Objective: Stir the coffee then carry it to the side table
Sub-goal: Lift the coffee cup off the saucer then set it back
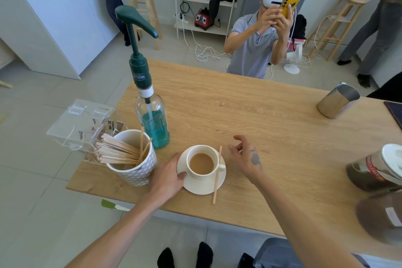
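Note:
A white cup of milky coffee stands on a white saucer near the front edge of the wooden table. A wooden stir stick lies across the saucer's right side, its lower end past the rim. My left hand grips the saucer's left rim, thumb on top. My right hand hovers just right of the cup, fingers apart and empty.
Left of the saucer stands a patterned mug full of stir sticks, behind it a syrup pump bottle and a clear acrylic box. A steel jug and jars sit right. A person stands behind the table.

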### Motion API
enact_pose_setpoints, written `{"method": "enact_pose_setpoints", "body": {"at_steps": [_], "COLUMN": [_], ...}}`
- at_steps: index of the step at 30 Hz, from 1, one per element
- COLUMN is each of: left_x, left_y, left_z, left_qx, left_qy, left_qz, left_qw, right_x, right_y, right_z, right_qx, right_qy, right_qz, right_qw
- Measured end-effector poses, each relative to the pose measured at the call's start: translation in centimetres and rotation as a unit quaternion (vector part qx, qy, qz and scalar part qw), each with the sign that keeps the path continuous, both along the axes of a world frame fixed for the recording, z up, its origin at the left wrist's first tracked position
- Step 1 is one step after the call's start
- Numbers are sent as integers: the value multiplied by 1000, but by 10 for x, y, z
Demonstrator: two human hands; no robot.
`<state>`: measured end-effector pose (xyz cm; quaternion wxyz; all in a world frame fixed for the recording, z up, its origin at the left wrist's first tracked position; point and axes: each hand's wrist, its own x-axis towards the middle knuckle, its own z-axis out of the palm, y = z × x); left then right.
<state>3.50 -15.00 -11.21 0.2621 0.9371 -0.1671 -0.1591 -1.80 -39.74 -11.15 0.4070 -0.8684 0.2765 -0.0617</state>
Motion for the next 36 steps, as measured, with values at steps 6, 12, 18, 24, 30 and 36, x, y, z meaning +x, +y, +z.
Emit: {"method": "enact_pose_setpoints", "body": {"at_steps": [6,12,18,24,30,36], "left_x": [-18,-13,-11,-11,-6,5], "left_y": [-2,-7,-16,-16,-15,-19], "left_z": [4,6,9,9,17,51], "left_qx": [-95,-158,-184,-198,-209,-238], "left_qy": [-14,71,73,79,68,43], "left_qz": [62,37,9,6,9,12], "left_qw": [993,984,980,977,975,970], "right_x": [-42,-51,-43,-39,-33,-22], "right_y": [12,26,33,33,31,29], "right_z": [19,25,26,22,31,66], "right_qx": [39,143,167,156,139,131], "right_qy": [-8,49,75,78,72,19], "right_qz": [56,130,141,163,172,173], "right_qw": [998,980,973,971,973,976]}}
